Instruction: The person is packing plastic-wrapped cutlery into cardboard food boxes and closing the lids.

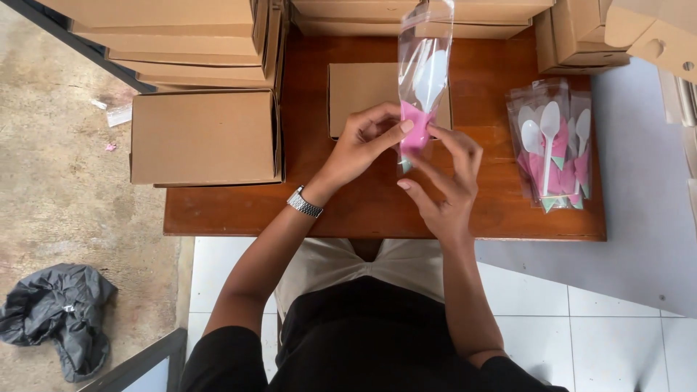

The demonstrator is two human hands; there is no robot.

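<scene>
Both hands hold one clear plastic sleeve (423, 65) upright over the wooden table (377, 210). Inside it are a white plastic spoon (430, 78) and a folded pink napkin (414, 134). My left hand (363, 141), with a metal watch on its wrist, pinches the sleeve's lower part from the left. From the right and below, my right hand (446, 181) grips the sleeve's bottom end. A pile of several filled sleeves (555, 149) with spoons and pink napkins lies to the right on the table.
A flat cardboard box (363, 94) lies behind the hands. A closed brown box (205, 138) sits at the table's left edge, with stacked boxes (167, 36) behind it and more (581, 29) at the back right. A grey plastic bag (62, 312) lies on the floor.
</scene>
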